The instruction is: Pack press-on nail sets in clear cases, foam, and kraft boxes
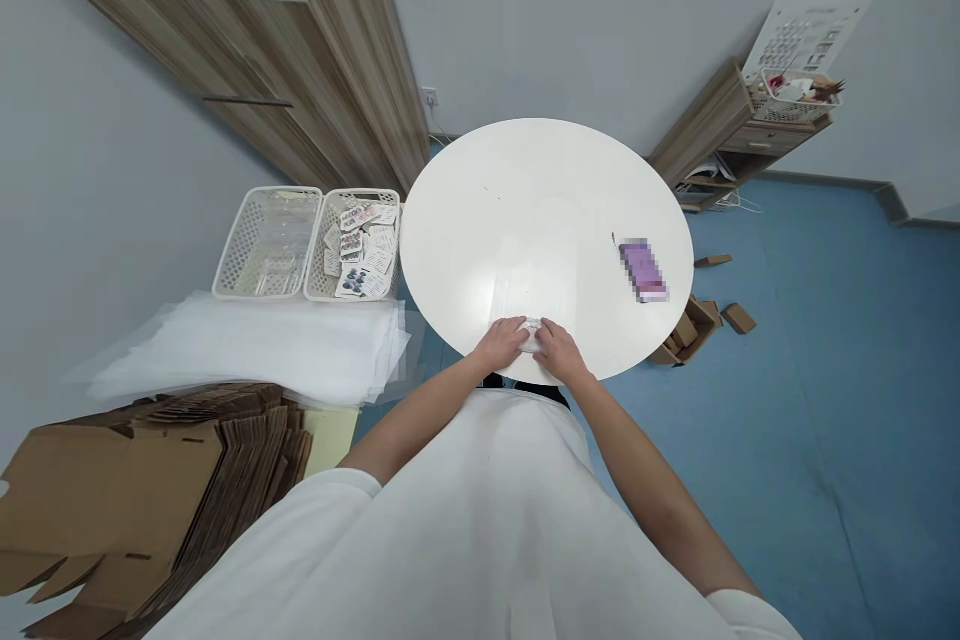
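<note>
A small whitish, translucent packet (532, 335) lies at the near edge of the round white table (525, 210). My left hand (502, 344) has its fingers closed on the packet's left side. On its right side, my right hand (559, 350) grips it too, fingers bent over it. What is inside the packet is too small to tell. A purple, pixelated object (643, 270) rests on the right part of the table, with a tiny dark item beside it.
Left of the table stand a basket of printed cards (360, 245) and a basket of clear plastic (270, 242). Nearer are white translucent sheets (255, 345) and stacked cardboard (112, 510). An open cardboard box (686, 332) sits on the floor at right.
</note>
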`<state>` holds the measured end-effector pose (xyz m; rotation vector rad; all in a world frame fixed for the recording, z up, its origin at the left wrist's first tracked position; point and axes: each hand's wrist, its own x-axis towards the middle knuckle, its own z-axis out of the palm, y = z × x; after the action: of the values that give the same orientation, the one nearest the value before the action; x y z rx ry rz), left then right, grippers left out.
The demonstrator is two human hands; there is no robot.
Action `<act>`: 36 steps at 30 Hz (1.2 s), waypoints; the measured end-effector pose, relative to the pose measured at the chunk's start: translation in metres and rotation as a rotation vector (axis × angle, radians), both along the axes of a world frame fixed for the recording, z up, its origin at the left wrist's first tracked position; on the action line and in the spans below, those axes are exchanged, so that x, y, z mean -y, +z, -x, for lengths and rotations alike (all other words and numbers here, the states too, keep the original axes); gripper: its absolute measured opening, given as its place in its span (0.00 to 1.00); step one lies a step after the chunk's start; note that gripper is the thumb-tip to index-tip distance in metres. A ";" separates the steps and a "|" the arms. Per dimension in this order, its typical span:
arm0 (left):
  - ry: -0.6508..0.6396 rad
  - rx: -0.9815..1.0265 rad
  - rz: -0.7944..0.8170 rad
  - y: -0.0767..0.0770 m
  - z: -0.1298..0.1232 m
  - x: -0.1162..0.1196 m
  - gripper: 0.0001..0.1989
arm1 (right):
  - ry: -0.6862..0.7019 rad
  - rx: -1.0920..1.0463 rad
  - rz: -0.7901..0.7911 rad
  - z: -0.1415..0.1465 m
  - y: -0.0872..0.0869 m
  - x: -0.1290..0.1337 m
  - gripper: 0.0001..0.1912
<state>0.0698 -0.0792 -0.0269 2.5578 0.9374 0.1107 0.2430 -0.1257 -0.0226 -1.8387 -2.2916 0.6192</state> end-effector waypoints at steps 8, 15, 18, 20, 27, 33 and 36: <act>-0.089 0.072 0.221 0.017 0.014 0.002 0.15 | -0.004 -0.182 0.253 -0.004 0.028 0.014 0.15; 0.103 0.039 0.342 0.025 0.004 -0.025 0.15 | -0.145 -0.247 0.226 -0.011 0.033 -0.013 0.15; 0.119 0.003 0.354 0.026 0.003 -0.037 0.15 | -0.201 -0.219 0.291 -0.012 0.031 -0.027 0.17; 0.117 0.002 0.405 0.025 0.003 -0.043 0.17 | -0.221 -0.219 0.315 -0.014 0.031 -0.032 0.17; 0.318 0.069 0.576 0.009 0.008 -0.057 0.16 | -0.316 -0.285 0.303 -0.020 0.021 -0.035 0.14; 0.452 0.033 0.702 0.003 0.013 -0.063 0.13 | -0.371 -0.299 0.294 -0.024 0.001 -0.038 0.14; 0.545 -0.021 0.672 0.003 0.013 -0.064 0.14 | -0.400 -0.261 0.252 -0.026 -0.005 -0.037 0.17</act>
<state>0.0565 -0.0156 -0.0238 1.6595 1.3780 -0.0698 0.2686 -0.0883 -0.0275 -2.0959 -1.6819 1.0403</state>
